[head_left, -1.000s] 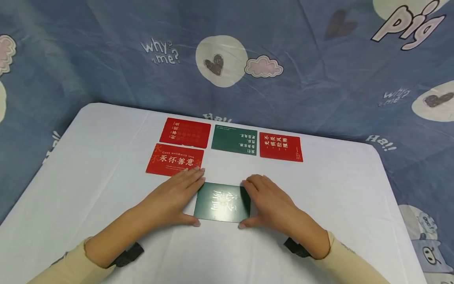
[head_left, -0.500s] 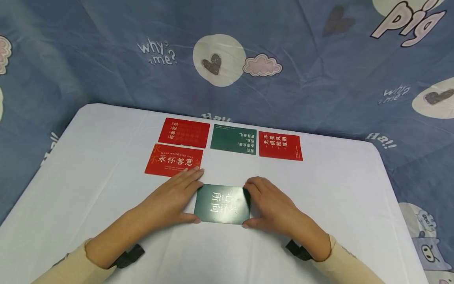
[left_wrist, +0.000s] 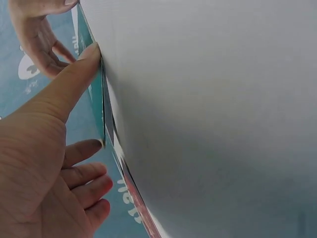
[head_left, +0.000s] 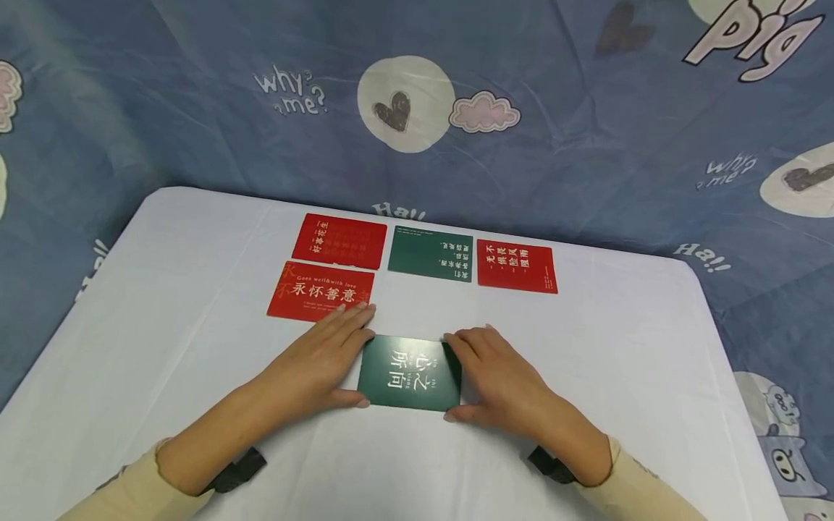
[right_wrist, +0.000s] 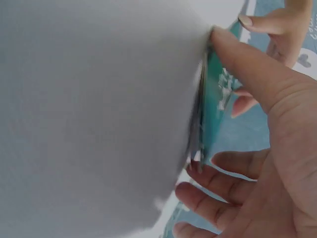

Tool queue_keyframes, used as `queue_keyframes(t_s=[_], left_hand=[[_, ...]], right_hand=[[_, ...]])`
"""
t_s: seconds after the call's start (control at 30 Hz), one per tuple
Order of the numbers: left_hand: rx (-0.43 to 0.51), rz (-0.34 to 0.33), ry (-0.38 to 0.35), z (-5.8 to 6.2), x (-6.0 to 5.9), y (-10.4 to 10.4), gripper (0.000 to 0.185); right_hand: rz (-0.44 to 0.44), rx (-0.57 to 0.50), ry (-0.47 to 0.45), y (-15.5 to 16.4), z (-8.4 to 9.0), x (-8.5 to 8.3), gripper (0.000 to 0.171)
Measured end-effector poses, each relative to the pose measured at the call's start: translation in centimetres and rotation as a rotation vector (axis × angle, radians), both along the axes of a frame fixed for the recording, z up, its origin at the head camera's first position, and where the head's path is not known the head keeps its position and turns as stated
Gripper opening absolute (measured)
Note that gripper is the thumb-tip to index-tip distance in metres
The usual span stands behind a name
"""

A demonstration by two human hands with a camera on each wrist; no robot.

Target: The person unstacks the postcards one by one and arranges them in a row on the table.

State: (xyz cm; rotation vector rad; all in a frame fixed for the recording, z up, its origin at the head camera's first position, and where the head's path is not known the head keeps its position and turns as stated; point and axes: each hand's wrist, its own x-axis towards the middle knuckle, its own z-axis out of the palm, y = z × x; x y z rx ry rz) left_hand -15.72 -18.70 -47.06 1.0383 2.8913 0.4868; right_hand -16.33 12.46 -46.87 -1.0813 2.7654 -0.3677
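A green card (head_left: pixel 410 373) with white characters lies flat-looking near the table's middle, between both hands. My left hand (head_left: pixel 332 354) holds its left side, thumb at the near corner and forefinger at the far corner. The other left fingertips reach over the lower edge of a red card (head_left: pixel 321 291). On the right side, my right hand (head_left: pixel 498 376) grips the same green card, thumb and forefinger at its corners. In the right wrist view, the edge under the green card (right_wrist: pixel 216 94) shows more than one layer. The left wrist view shows the left thumb (left_wrist: pixel 74 79) against the card's edge.
Behind the hands lie another red card (head_left: pixel 339 241), a green card (head_left: pixel 431 253) and a red card (head_left: pixel 517 266) in a row. The white-covered table (head_left: pixel 619 347) ends at a blue printed cloth (head_left: pixel 554 145).
The glare has left the green card's face and its characters read more clearly, so its tilt has altered slightly. Both hands keep nearly the same places and hold on it.
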Motion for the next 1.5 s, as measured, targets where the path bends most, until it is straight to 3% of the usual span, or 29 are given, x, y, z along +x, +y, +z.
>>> queue_keyframes(t_s=[0.33, 0.8, 1.23, 1.5], left_hand=[[-0.065, 0.006, 0.049, 0.0, 0.4, 0.1, 0.103], [-0.046, -0.009, 0.06, 0.3, 0.2, -0.1, 0.1], [-0.037, -0.02, 0.034, 0.9, 0.0, -0.2, 0.098], [-0.052, -0.017, 0.014, 0.8, 0.0, -0.4, 0.098]], right_hand=[[0.017, -0.001, 0.048, 0.1, -0.3, 0.4, 0.106], [0.063, 0.059, 0.097, 0.2, 0.9, 0.6, 0.105], [0.069, 0.054, 0.023, 0.3, 1.3, 0.4, 0.107], [0.098, 0.056, 0.076, 0.4, 1.3, 0.5, 0.107]])
